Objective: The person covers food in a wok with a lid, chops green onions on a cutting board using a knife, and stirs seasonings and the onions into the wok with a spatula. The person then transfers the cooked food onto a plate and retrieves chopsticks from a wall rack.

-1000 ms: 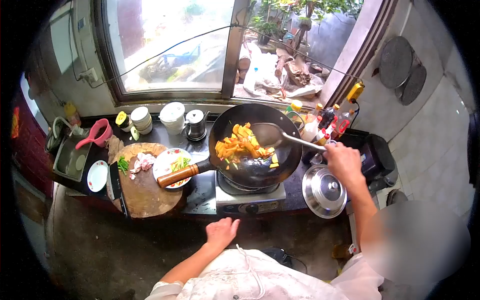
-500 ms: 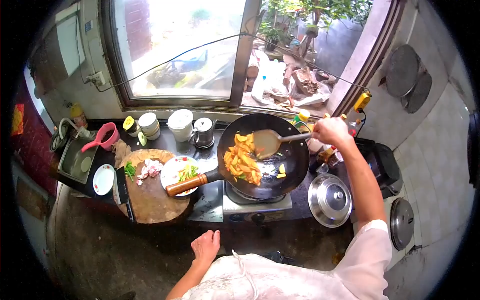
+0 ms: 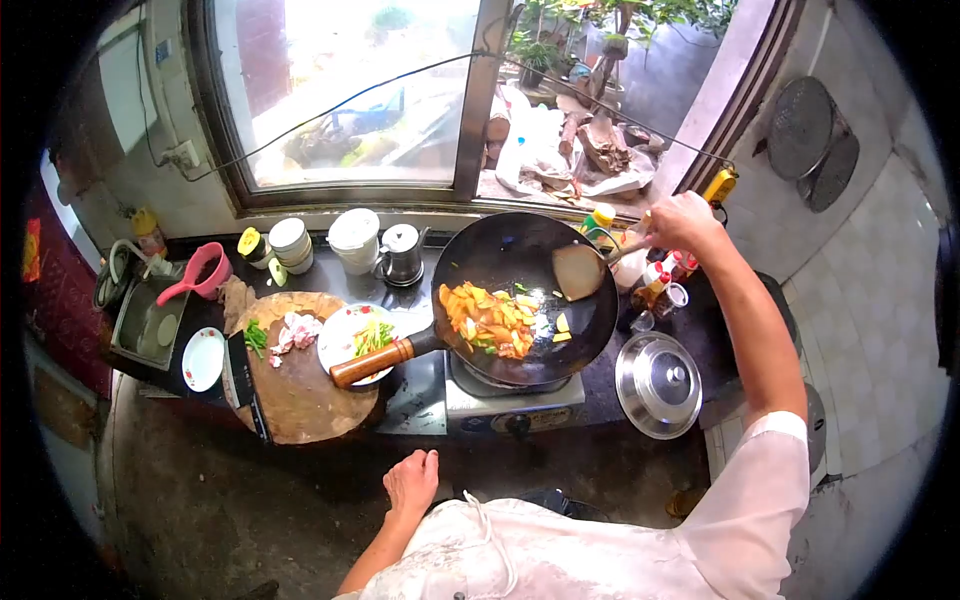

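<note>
Kitchen space inspected: a dark, glossy counter [image 3: 415, 390] runs below a metal-framed sliding window [image 3: 467, 150]. Nearest my view, the left hand [image 3: 410, 485] is loosely curled in front of the white shirt [image 3: 570, 550], thumb out, apart from the counter and holding nothing visible.

Next, I record a round wooden chopping board [image 3: 310, 405] bearing a dark-bladed knife [image 3: 250, 390] at its left edge, chopped green pieces [image 3: 255, 338] and pale pink pieces [image 3: 297, 332]. On the right lies a domed silver metal lid [image 3: 658, 385]. Between them, a silver metal stove [image 3: 515, 400] carries a black wok [image 3: 560, 368]; its brown wooden handle [image 3: 375, 361] extends over a white plate [image 3: 340, 335] of sliced vegetables.

Orange-yellow food pieces [image 3: 490, 320] gather in the wok's left and lower part. The metal spatula [image 3: 578, 272] has its blade over the wok's upper right, clear of the main pile. I find the right hand [image 3: 685, 222] closed around the spatula's far end, near assorted seasoning bottles [image 3: 660, 280]. Behind the board stand a pink dipper [image 3: 207, 270], a white tub [image 3: 354, 240] and a silver metal pot [image 3: 401, 255].
</note>
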Action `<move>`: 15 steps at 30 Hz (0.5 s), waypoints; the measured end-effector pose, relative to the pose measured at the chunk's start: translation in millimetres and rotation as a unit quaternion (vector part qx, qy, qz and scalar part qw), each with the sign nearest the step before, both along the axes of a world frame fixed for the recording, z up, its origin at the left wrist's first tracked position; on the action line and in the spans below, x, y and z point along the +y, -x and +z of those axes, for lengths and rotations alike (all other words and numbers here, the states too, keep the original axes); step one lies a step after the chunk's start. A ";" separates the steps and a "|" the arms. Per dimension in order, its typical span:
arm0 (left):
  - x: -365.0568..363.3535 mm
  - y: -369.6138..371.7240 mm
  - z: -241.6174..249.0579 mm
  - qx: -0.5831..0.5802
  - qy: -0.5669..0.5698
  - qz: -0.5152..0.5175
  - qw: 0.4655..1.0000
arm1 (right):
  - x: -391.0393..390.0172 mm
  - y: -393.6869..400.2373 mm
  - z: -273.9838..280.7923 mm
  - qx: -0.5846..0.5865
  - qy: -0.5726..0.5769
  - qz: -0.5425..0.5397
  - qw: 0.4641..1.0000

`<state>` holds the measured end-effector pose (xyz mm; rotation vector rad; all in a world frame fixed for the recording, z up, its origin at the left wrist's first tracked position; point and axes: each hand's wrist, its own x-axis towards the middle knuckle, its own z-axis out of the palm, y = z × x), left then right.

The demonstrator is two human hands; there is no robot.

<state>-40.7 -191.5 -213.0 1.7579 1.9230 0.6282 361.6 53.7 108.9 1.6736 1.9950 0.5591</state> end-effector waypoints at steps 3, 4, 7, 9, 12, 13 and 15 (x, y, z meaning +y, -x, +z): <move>3.1 1.4 -1.5 -0.008 0.008 -0.001 1.000 | -1.5 -2.4 -13.6 0.089 0.172 -0.148 0.970; 3.6 1.3 -1.9 -0.009 0.013 0.000 1.000 | -5.9 0.1 -19.9 0.143 0.244 -0.207 0.937; 4.7 3.2 -5.2 -0.022 0.004 0.005 1.000 | -12.1 -23.1 -101.6 0.330 0.301 -0.246 0.860; 4.4 5.5 -1.2 -0.020 0.027 0.010 0.999 | -25.1 -28.6 -147.6 0.469 0.303 -0.259 0.788; 4.3 9.9 -6.2 -0.020 0.044 0.005 0.999 | -55.0 -28.3 -177.8 0.592 0.261 -0.251 0.720; 3.8 10.6 -9.0 -0.018 0.047 0.000 0.999 | -60.1 -28.7 -179.8 0.607 0.250 -0.262 0.707; 3.3 10.2 -11.7 -0.014 0.046 -0.008 0.999 | -71.2 -26.9 -168.8 0.571 0.160 -0.257 0.763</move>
